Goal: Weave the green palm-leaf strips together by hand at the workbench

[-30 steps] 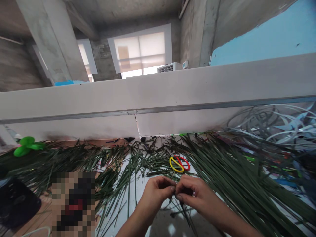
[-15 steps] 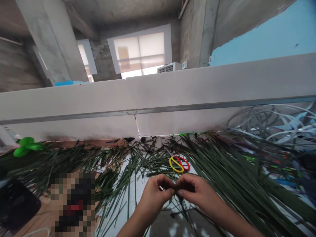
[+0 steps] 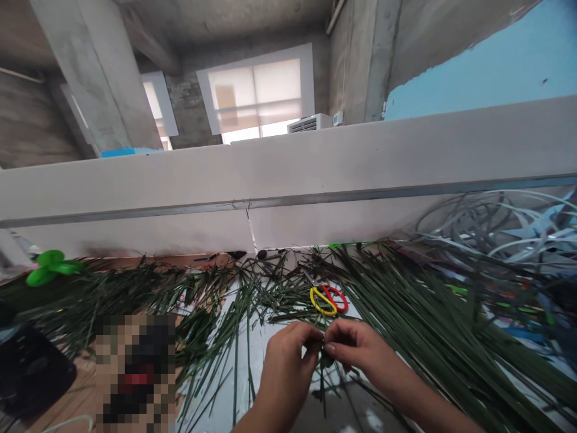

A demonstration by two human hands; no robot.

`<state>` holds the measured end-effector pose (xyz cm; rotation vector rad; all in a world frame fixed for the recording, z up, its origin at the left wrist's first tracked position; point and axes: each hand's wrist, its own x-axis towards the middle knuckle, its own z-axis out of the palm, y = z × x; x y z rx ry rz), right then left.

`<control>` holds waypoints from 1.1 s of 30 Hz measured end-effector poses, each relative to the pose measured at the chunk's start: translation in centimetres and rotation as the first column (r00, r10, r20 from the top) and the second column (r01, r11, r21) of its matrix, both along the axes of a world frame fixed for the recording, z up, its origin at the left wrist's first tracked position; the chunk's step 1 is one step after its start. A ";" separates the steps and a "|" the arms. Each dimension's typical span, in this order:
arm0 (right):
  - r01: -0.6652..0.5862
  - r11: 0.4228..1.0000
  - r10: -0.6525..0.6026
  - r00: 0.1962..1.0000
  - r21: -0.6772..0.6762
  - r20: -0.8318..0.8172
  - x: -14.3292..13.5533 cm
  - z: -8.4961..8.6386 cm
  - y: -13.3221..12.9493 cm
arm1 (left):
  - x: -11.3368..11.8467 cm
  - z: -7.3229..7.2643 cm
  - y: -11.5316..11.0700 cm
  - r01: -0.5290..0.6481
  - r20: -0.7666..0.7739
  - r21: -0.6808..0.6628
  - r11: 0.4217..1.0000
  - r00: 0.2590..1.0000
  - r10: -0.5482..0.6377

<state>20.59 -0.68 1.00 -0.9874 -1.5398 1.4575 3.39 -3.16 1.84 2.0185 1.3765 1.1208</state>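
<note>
My left hand [image 3: 293, 361] and my right hand [image 3: 354, 349] meet low in the middle of the view, fingertips pinched close together. Between them is a small dark green piece of woven or knotted leaf strips [image 3: 326, 359], with thin ends hanging below. The fingers cover much of it, so its shape is hard to make out. Just beyond my hands lie scissors [image 3: 325, 300] with one yellow and one red handle, blades pointing away from me.
Long green leaf strips [image 3: 406, 319] spread across the right side. Shorter cut strips [image 3: 243, 307] cover the middle and left. A bright green balloon-like object [image 3: 51, 267] lies far left, coiled pale strips [image 3: 509, 228] far right. A white partition [image 3: 288, 168] rises behind.
My left hand has turned more upright and shifted slightly right. The small green leaf piece shows more clearly under the fingertips now. The scissors stay where they were.
</note>
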 end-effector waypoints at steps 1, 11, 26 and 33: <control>-0.002 1.000 0.002 1.000 -0.005 -0.019 0.0 0.0 0.0 | 0.0 -0.1 -0.1 -0.005 -0.003 0.008 1.000 1.000 0.005; 0.004 0.998 -0.010 0.996 -0.057 -0.094 -0.2 0.1 -0.2 | 0.3 -0.4 0.0 0.007 0.126 -0.036 0.999 0.992 -0.003; 0.137 0.980 -0.141 0.990 0.144 0.022 0.3 -0.4 0.1 | 0.1 -0.2 0.4 0.017 0.103 -0.070 0.997 0.995 -0.010; 0.150 0.973 -0.165 0.983 0.173 0.077 0.5 0.2 -0.1 | 0.1 -0.5 0.4 0.014 0.093 -0.061 0.998 0.996 -0.008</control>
